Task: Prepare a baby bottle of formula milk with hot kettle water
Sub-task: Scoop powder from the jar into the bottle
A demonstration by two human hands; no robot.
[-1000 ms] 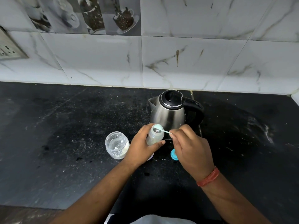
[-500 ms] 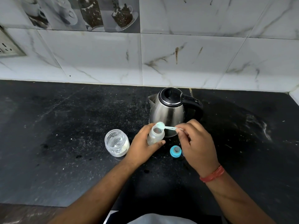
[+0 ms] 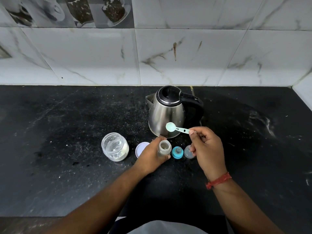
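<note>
Black speckled countertop (image 3: 67,149), marbled white wall tiles (image 3: 185,56), red wrist thread (image 3: 219,181).

The light is soft and a little dim, with a cool grey tone, and the steel kettle (image 3: 166,119) shows pale reflections on its body while the tiled wall (image 3: 185,53) is the brightest area. The black worktop (image 3: 59,149) stays dark, with a faint sheen near its back edge. The wide lens bends the tile lines toward the corners, and the centre is sharp
</note>
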